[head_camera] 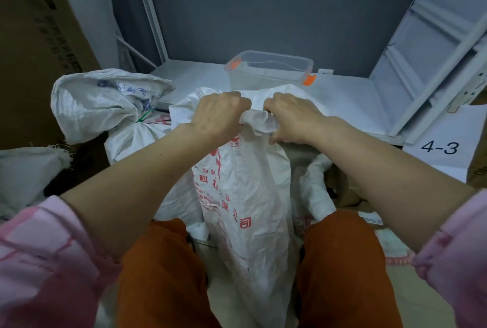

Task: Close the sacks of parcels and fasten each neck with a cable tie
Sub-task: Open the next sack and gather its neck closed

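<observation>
Sack (pixel 245 182): white woven plastic with red print, upright on the floor between the knees, neck bunched at the top.
Left hand (pixel 221 114): clenched around the gathered neck from the left, fingers curled under the cloth.
Right hand (pixel 292 119): clenched around the same neck from the right, just beside the left hand.
Cable tie on this sack: none to be seen — neck gathered but not yet fastened.
Tied sack (pixel 110 106): lying to the left, neck cinched with a green tie (pixel 143 116).
Clear tub (pixel 268 69): on the low shelf behind, orange clips on the rim.
Handling: cloth thin, soft and likely slippery — crumples easily, probably springs open if let go; body looks full and fairly heavy.
Where to hold: tight around the twisted neck, just above the contents, one hand keeping the bunch while the other fetches a tie.
</observation>
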`<state>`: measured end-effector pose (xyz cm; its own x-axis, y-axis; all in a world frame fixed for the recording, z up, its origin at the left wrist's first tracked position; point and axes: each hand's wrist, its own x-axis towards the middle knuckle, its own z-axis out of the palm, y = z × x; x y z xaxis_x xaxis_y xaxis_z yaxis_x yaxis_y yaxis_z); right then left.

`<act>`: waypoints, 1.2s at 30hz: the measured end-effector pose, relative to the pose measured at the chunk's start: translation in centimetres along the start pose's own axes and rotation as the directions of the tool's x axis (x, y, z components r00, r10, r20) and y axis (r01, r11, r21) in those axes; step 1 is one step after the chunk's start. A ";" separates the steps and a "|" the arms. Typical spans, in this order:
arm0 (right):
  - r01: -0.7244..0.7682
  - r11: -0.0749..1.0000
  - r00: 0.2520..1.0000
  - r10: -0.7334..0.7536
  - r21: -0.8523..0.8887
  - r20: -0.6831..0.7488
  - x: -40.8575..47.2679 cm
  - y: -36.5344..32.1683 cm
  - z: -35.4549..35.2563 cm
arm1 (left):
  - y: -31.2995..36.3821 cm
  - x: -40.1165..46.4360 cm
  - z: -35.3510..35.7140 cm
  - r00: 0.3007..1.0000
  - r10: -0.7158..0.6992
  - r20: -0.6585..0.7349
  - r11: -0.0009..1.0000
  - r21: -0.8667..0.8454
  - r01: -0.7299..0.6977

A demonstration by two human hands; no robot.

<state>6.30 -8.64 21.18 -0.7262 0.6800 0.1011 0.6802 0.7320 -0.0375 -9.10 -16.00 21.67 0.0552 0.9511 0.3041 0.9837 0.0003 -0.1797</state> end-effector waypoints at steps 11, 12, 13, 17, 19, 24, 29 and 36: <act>0.046 0.999 0.996 -0.045 0.010 -0.076 0.3 0.1 1.6 | -1.0 -1.4 1.1 0.993 -0.089 0.078 0.965 -0.240 0.106; 0.074 0.996 0.992 -0.077 -0.040 -0.098 0.1 0.3 1.8 | -1.2 -1.2 0.8 0.974 -0.102 0.200 0.936 -0.312 0.162; 0.098 0.991 0.988 -0.108 -0.092 -0.111 -0.1 0.5 2.0 | -1.4 -1.0 0.2 0.946 -0.091 0.310 0.905 -0.370 0.208; 0.237 0.936 0.938 -0.290 -0.260 -0.192 -1.0 0.5 2.8 | -3.2 -0.2 -1.8 0.828 -0.020 0.561 0.881 -0.381 0.279; 0.259 0.908 0.908 -0.345 -0.329 -0.239 -1.4 0.4 2.9 | -4.3 0.0 -1.6 0.783 -0.025 0.621 0.891 -0.341 0.299; 0.257 0.889 0.853 -0.393 -0.379 -0.343 -1.6 0.7 4.5 | -3.7 -0.6 1.0 0.768 -0.011 0.640 0.936 -0.265 0.234; 0.205 0.950 0.845 -0.293 -0.235 -0.447 -1.6 0.8 4.8 | -2.5 -1.2 1.5 0.827 0.034 0.561 0.977 -0.193 0.091; 0.119 0.964 0.853 -0.222 -0.238 -0.473 -1.5 1.3 5.1 | -2.4 -3.2 4.4 0.996 -0.094 -0.007 0.977 -0.193 0.091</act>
<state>7.79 -8.48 15.88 -0.7228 0.3978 0.5651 0.5932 0.7766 0.2121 -12.36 -17.65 17.04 -0.0364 0.9445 0.3266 0.9991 0.0271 0.0330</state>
